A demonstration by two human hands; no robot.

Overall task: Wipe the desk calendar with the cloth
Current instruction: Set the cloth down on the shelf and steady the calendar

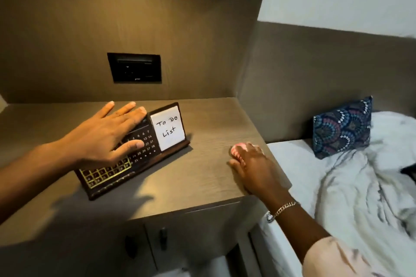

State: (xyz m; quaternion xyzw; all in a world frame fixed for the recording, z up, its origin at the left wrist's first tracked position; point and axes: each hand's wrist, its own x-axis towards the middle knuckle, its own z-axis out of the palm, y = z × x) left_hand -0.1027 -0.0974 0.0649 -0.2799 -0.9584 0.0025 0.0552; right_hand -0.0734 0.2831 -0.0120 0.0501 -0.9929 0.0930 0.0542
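A dark wooden desk calendar [144, 153] stands on the wooden bedside top [202, 175], with number grids and a white "To Do List" note on its right end. My left hand [108, 135] lies over the calendar's middle with fingers spread, the thumb touching the number grid. My right hand [252, 166] rests on the top near its right edge, fingers closed over a small pink and white cloth [238, 149] that shows only at the fingertips. The cloth is apart from the calendar.
A black socket panel [134, 67] is set in the back wall. A bed with rumpled white sheets [351, 177] and a patterned blue cushion [342, 128] lies directly right of the top. Cabinet doors with dark handles [163, 235] are below.
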